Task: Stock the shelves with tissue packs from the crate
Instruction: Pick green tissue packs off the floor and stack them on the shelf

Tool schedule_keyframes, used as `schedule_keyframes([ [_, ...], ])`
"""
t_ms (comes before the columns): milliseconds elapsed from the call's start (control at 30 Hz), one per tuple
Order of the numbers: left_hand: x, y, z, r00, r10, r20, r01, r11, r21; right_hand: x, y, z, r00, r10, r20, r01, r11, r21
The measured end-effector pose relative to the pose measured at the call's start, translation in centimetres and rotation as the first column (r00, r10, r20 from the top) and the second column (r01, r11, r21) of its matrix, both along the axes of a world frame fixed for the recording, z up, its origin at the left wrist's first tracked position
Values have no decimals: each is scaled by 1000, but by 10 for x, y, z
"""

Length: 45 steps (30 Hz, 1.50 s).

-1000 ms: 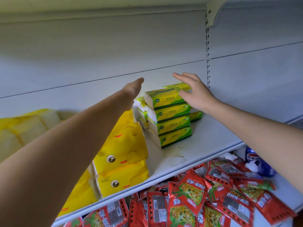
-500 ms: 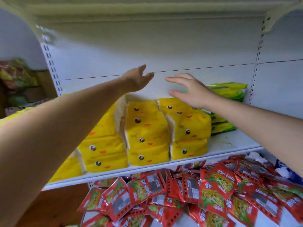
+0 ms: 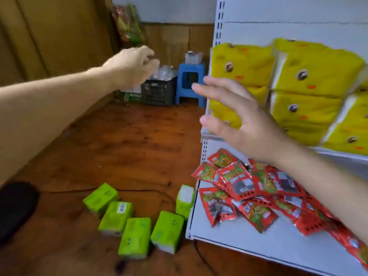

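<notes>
Black crate (image 3: 159,91) on the floor holds something clear and blurred, while the left hand (image 3: 133,66) curls loosely and the right hand (image 3: 246,124) spreads, both empty.

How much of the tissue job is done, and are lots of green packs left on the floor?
Partly done. Stacks of yellow tissue packs already sit on the upper shelf. Nothing is in hand: the left hand and right hand are both empty, in the air. Left to do: five green tissue packs lie on the wooden floor beside the shelving.
</notes>
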State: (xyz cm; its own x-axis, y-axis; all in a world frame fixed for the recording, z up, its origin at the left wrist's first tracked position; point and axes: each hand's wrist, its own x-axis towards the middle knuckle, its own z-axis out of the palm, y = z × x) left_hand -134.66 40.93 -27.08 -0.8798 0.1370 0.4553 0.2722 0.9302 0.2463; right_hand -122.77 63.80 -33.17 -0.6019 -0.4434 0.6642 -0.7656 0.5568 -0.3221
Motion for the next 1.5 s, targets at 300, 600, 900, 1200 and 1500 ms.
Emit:
schedule_keyframes([
  [300, -1, -84, -251, 903, 158, 399, -117, 985, -125, -41, -114, -226, 855, -40, 516, 9, 998, 63],
  [600, 25, -94, -409, 698, 15, 716, 179, 965, -194, -37, -124, -371, 495, -264, 828, 227, 959, 170],
  [900, 39, -116, -444, 657, -36, 753, 379, 880, -288, -11, -174, -406, 507, -258, 823, 231, 960, 158],
  [1200, 31, -111, -449, 572, 7, 820, 387, 880, -277, 5, -192, -422, -31, 15, 999, 444, 896, 1],
  [1500, 58, -115, -469, 324, 13, 946, 161, 985, -68, 6, -173, -423, -60, 177, 982, 618, 779, -103],
])
